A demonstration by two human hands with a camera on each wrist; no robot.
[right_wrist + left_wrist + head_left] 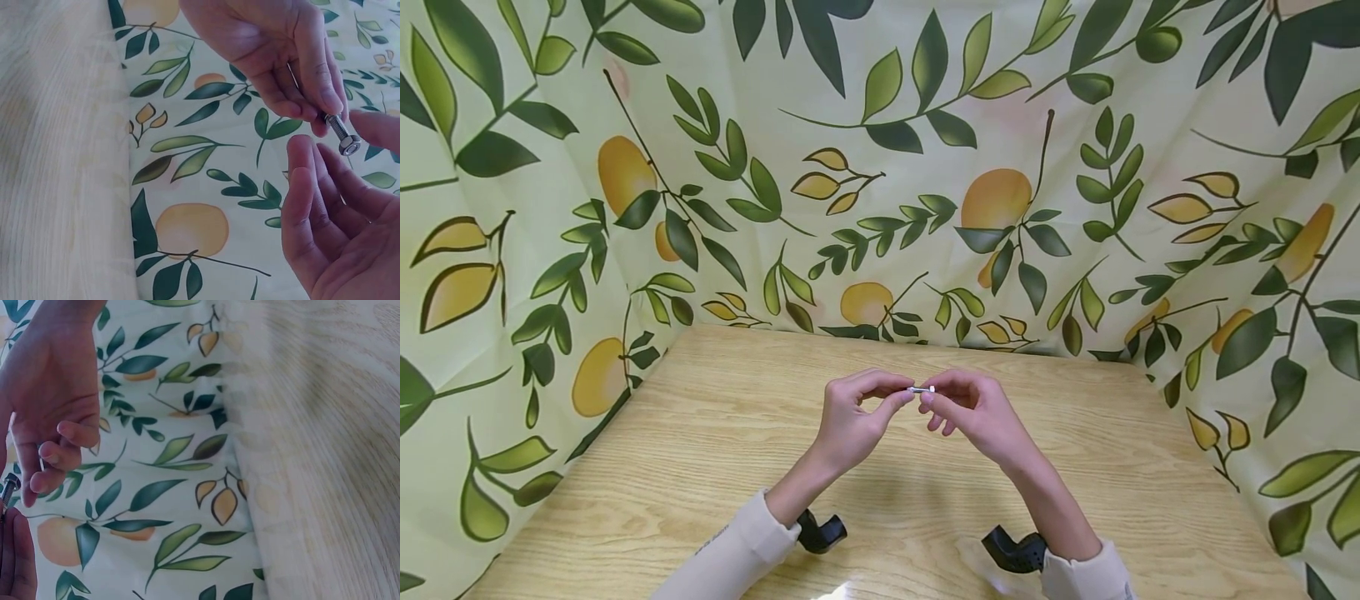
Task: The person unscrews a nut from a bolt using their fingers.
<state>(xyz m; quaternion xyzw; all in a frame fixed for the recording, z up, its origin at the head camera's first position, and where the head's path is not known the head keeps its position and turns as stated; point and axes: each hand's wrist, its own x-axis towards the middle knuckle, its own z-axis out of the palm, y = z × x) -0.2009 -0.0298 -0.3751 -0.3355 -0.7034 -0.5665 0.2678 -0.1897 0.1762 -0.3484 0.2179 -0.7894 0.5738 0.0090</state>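
Observation:
A small silvery bolt (339, 130) with a threaded shank and a wider hexagonal end is held up above the table. My left hand (852, 421) pinches its shank end between thumb and fingertips. My right hand (977, 412) is around the hexagonal end, thumb and fingers spread on either side. In the right wrist view small gaps show between the right fingertips (301, 150) and the bolt. The left wrist view shows the bolt's wider end (11, 481) projecting from the left fingers (19, 550). The shank's far tip is hidden in the left hand's grip.
A light wood-grain table (715, 467) lies beneath both hands. Fabric printed with leaves and fruit (880, 208) hangs behind it and along both sides. Black wrist-worn devices (822, 533) sit below each forearm, by the pale sleeves (741, 542).

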